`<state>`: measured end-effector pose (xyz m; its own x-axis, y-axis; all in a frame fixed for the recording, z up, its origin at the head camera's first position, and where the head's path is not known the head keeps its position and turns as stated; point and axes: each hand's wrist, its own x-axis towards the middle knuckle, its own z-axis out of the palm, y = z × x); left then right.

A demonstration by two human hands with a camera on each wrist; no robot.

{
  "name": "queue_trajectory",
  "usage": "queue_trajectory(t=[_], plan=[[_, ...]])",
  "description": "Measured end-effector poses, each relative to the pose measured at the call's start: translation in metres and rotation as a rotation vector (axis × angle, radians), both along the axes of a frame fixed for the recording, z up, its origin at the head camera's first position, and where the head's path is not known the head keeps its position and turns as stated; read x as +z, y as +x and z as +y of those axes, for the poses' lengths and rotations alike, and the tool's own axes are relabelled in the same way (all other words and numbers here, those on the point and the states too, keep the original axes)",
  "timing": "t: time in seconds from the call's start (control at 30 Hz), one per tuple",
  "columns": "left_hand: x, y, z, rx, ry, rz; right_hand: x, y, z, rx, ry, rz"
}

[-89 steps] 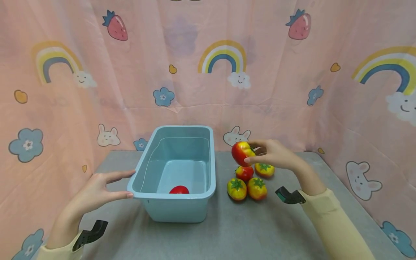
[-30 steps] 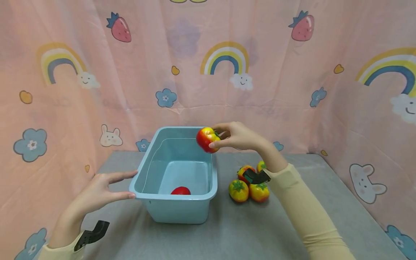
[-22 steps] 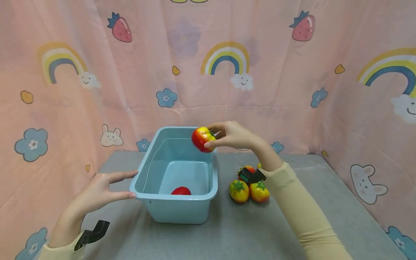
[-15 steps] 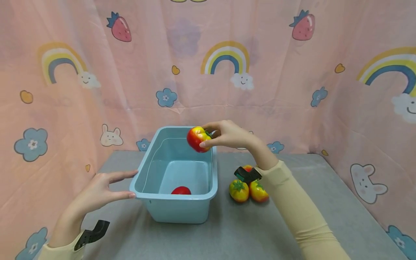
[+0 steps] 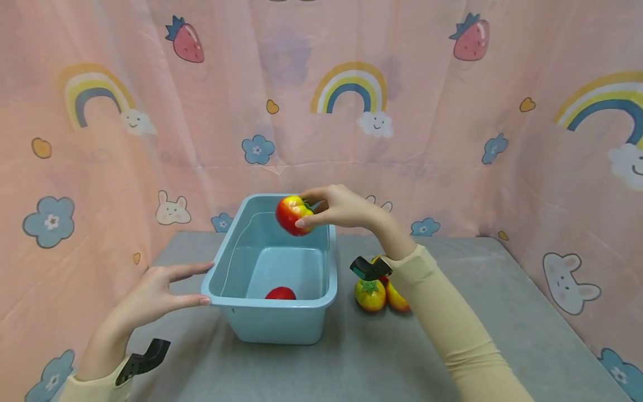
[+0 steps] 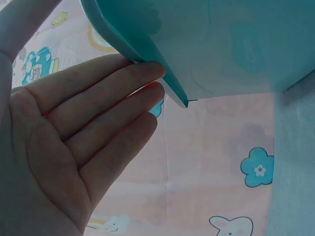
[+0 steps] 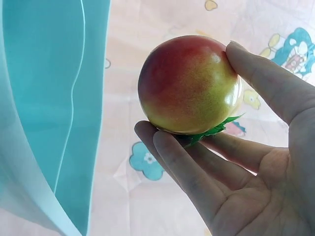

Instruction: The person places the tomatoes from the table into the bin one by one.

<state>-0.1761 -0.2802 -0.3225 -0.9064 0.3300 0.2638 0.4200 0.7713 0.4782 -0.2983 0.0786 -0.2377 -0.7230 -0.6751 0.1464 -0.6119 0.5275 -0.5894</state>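
Observation:
Between the thumb and fingers of my right hand [image 5: 341, 206], a red and yellow tomato [image 5: 289, 215] hangs over the far right part of a light blue plastic basin [image 5: 278, 324]. The right wrist view shows its green leafy top [image 7: 214, 130] turned towards the palm. My left hand [image 5: 150, 296] touches the basin's left rim near the front corner, thumb and fingers spread. From the left wrist view, its fingers [image 6: 103, 88] look straight against the rim. Inside the basin lies a red round thing [image 5: 280, 293], partly hidden by the front wall.
Right of the basin, a yellow-green tomato [image 5: 370, 296] and a yellow and red one [image 5: 397, 298] sit on the grey table [image 5: 502, 312]. The right wrist and sleeve partly cover this group. A pink printed curtain [image 5: 211, 111] stands behind the table.
My right hand has lifted the tomato from above the group on the right and carried it left, over the basin. The left hand keeps its place at the rim.

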Motion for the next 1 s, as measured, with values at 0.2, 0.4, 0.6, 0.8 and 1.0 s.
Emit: queue_trajectory(t=[0.2, 0.4, 0.6, 0.8, 1.0], plan=[[0.001, 0.001, 0.000, -0.004, 0.004, -0.001, 0.000, -0.001, -0.007, -0.002, 0.015, -0.002], [0.000, 0.000, 0.000, 0.001, -0.001, -0.001, 0.000, -0.004, -0.012, -0.012, 0.040, 0.006], [0.000, 0.000, 0.000, -0.001, -0.002, 0.001, -0.002, -0.007, -0.016, 0.001, 0.052, 0.008], [-0.001, -0.001, 0.000, -0.005, 0.004, 0.003, -0.003, -0.007, -0.018, 0.038, 0.035, -0.014], [-0.002, -0.002, -0.001, -0.006, 0.015, -0.006, -0.004, -0.008, -0.017, 0.056, 0.009, -0.029]])
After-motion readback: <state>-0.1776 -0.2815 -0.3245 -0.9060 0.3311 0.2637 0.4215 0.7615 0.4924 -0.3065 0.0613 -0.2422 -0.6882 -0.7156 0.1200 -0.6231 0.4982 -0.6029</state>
